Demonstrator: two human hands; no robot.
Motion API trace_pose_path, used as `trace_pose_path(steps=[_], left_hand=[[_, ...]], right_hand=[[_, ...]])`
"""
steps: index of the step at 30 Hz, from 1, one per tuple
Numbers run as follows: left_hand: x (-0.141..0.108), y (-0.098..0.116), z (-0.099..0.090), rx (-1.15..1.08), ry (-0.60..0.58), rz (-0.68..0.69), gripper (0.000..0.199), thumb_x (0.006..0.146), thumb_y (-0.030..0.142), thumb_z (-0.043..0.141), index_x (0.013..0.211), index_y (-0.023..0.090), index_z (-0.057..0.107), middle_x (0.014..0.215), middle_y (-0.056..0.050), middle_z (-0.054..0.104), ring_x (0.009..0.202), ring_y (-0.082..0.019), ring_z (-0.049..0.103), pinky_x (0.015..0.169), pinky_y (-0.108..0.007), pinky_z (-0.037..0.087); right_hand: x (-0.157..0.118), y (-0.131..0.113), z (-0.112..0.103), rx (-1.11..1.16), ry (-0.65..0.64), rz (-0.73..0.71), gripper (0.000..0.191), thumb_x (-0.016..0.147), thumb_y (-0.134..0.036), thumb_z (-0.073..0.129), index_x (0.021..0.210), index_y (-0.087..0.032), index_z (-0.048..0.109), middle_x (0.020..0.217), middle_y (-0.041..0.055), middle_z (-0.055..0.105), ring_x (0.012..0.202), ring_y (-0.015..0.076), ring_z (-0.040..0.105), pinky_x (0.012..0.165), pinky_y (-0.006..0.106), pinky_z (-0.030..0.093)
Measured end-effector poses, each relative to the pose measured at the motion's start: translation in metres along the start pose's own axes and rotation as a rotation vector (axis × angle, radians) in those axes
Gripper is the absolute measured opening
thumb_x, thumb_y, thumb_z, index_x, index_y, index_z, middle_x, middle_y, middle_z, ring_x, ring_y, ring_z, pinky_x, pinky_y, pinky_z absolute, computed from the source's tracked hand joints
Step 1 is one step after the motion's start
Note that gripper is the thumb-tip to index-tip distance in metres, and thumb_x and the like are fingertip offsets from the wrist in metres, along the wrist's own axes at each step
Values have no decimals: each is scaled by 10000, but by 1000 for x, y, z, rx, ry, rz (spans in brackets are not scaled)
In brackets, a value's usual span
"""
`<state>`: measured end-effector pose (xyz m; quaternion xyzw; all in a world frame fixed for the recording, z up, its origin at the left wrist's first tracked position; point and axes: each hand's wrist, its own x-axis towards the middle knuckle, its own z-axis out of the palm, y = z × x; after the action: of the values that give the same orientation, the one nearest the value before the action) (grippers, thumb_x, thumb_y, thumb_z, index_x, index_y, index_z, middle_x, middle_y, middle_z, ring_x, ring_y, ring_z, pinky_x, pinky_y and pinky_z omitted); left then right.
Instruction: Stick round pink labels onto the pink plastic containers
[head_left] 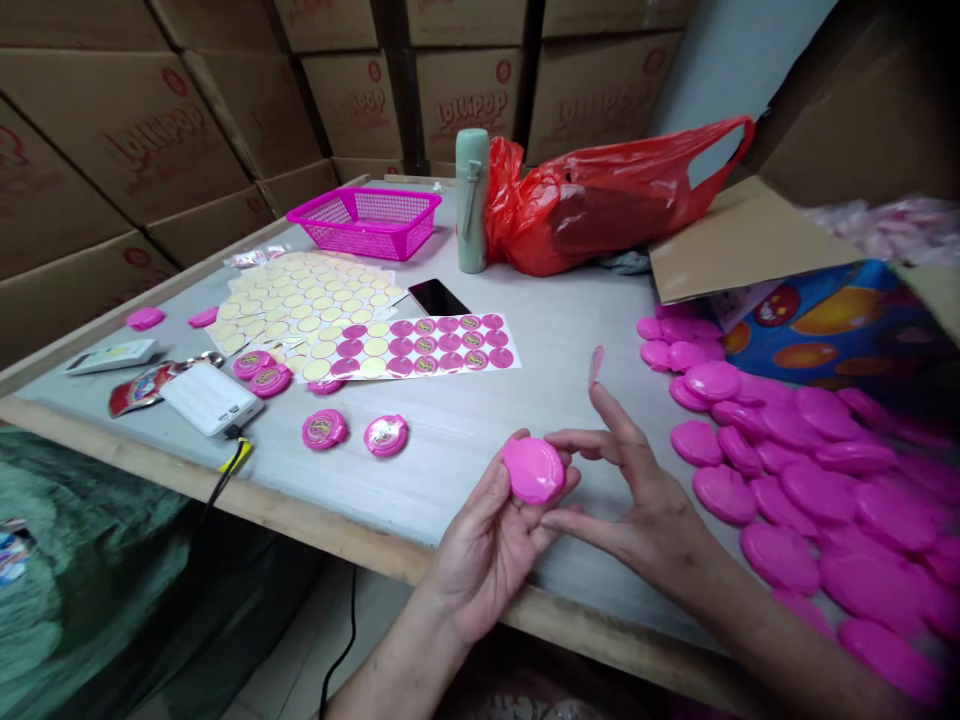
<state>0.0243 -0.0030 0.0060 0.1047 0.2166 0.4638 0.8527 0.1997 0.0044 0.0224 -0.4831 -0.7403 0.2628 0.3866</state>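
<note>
A glossy pink round case [534, 470] rests in my left hand [484, 555], its fingers and thumb closed about the edge. From the right, my right hand [641, 490] reaches to the case, thumb and middle finger close to its rim; whether they press on it I cannot tell. A small round sticker [597, 364], seen nearly edge-on, clings to the raised right index fingertip. Two pink cases with stickers, one at left [325, 429] and one nearer [386, 435], lie on the table. Behind them is a sticker sheet [382, 368] with pink rounds and bare pale circles.
Many plain pink cases [780, 480] spill from an open carton [750, 240] at right. Further back stand a pink basket [360, 245], a green flask [472, 200] and a red plastic bag [592, 210]. A white power bank [212, 397] with a cable lies near the left edge.
</note>
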Motion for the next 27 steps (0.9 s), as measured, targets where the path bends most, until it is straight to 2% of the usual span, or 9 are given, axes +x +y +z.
trace_pose_path(steps=[3, 9, 12, 16, 19, 21, 23, 25, 27], left_hand=[[0, -2, 1, 24, 37, 57, 364, 991, 298, 569, 1346, 224, 535, 1295, -99, 688, 1156, -219, 687, 1053, -387, 502], [-1, -5, 4, 392, 247, 236, 333, 866, 304, 749, 1149, 182, 623, 940, -49, 763, 828, -148, 728, 808, -262, 564], [-2, 0, 3, 594, 234, 314, 302, 807, 319, 800, 1056, 175, 707, 882, -34, 747, 794, -133, 684, 767, -231, 541], [-6, 3, 3, 616, 146, 330, 387, 812, 353, 788, 1173, 225, 735, 1092, -63, 750, 951, -185, 676, 849, -271, 533], [-6, 2, 1, 574, 97, 283, 436, 846, 368, 754, 1257, 231, 704, 1202, -84, 722, 965, -208, 680, 855, -305, 544], [-4, 2, 0, 494, 79, 261, 368, 917, 380, 671, 1239, 206, 705, 1201, -93, 722, 986, -208, 685, 880, -312, 547], [-4, 5, -1, 375, 72, 242, 329, 968, 371, 597, 1211, 175, 700, 1232, -111, 710, 1092, -237, 675, 920, -328, 551], [-5, 8, -1, 269, 52, 192, 324, 988, 359, 562, 1204, 148, 679, 1268, -140, 692, 1169, -279, 660, 918, -341, 566], [-7, 11, -1, 215, 2, 123, 316, 991, 340, 558, 1215, 139, 655, 1296, -163, 677, 1186, -302, 662, 913, -339, 571]], right_hand=[[4, -1, -3, 88, 8, 79, 951, 873, -314, 761, 1597, -428, 154, 1218, 17, 721, 1158, 243, 680, 1103, 494, 448], [11, 0, -13, 245, -32, 204, 926, 860, -282, 751, 1605, -338, 204, 1162, 42, 740, 1097, 245, 693, 994, 470, 522], [12, 3, -12, 362, 1, 259, 894, 843, -297, 771, 1579, -353, 267, 1102, 29, 741, 996, 215, 704, 887, 406, 576], [12, 0, 0, 666, 23, 412, 901, 802, -309, 803, 1548, -377, 302, 918, -26, 706, 736, 150, 696, 631, 281, 609], [10, -1, 8, 711, 80, 463, 936, 785, -333, 817, 1552, -383, 282, 886, -38, 676, 624, 122, 658, 549, 258, 596], [9, 1, 9, 661, 60, 429, 958, 797, -332, 811, 1567, -389, 244, 897, -29, 689, 696, 149, 694, 616, 291, 619], [9, 6, 5, 546, 69, 362, 895, 812, -335, 801, 1548, -399, 296, 1022, 8, 710, 919, 198, 722, 763, 353, 629], [10, 10, -2, 428, 115, 313, 705, 825, -345, 789, 1447, -397, 461, 1262, 43, 673, 1201, 242, 640, 925, 413, 586], [12, 10, -10, 396, 141, 296, 470, 838, -344, 779, 1275, -371, 609, 1418, 39, 612, 1345, 263, 546, 1026, 447, 527]])
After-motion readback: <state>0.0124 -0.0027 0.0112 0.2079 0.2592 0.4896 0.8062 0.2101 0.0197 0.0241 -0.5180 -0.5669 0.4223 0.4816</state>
